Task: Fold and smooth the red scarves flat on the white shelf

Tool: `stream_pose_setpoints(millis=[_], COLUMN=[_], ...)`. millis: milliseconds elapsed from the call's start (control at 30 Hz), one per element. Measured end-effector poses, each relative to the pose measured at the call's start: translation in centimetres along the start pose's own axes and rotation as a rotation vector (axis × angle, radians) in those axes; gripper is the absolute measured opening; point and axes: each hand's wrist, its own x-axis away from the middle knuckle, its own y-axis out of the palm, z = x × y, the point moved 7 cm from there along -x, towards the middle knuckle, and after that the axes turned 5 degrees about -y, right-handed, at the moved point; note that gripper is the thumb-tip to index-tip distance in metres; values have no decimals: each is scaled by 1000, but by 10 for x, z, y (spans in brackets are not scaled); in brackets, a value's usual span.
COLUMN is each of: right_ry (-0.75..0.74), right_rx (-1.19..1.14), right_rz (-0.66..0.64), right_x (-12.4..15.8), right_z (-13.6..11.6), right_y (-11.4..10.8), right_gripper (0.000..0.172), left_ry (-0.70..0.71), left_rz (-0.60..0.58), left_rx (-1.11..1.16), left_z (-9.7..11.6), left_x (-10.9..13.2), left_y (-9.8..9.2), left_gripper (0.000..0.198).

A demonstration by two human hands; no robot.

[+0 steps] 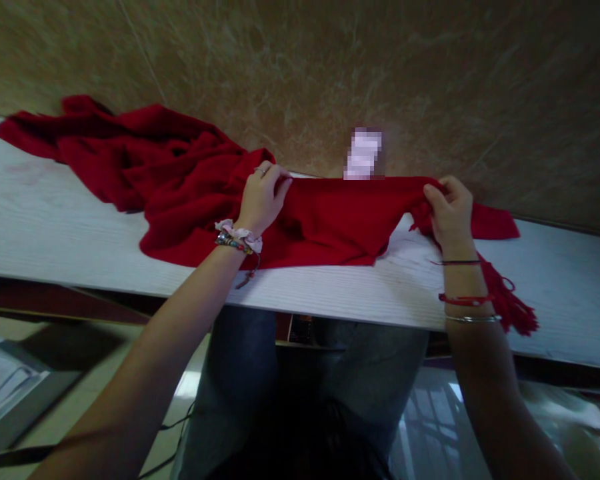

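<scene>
Matt cloth [340, 213], wood-grained tabletop [55, 227], metal bangle [473, 319]

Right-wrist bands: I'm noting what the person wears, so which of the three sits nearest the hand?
The thin dark band, closest to the right hand; the red bracelet and silver bangle both sit farther toward the elbow.

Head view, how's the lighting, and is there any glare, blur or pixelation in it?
Head view: dim overall, the brown marbled surface darkening toward the upper right; head view: bright reflections on the floor either side of the legs; head view: pixelation hides a patch just above the red cloth, and the papers at lower left look soft.
</scene>
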Motion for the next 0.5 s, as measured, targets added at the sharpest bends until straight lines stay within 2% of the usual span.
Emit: stream_pose_setpoints(millis=[133, 200, 267, 367, 433, 500], right_ry=[-101, -127, -140, -202, -279, -348], right_rx=[-54, 27, 152, 349, 432, 482], right_rz=[306, 437, 522, 581, 591, 615], right_x=[-2, -1, 0, -1, -4, -6], right_z=[-1, -4, -10, -31, -50, -70], right_y=[-25, -40, -52, -66, -72, -79], right_gripper=[11, 9, 10, 13, 15, 19], left_ry=[83, 138, 175, 169, 157, 175], left_rz=[-176, -244, -254, -133, 23, 184], left_rx=[-30, -43, -56, -29, 23, 54], left_z=[12, 14, 15, 18, 25, 39], left_x=[5, 6, 3, -17, -34, -50], left_y=[11, 17, 19, 4, -22, -56], left_gripper=[16, 14, 13, 15, 20, 23])
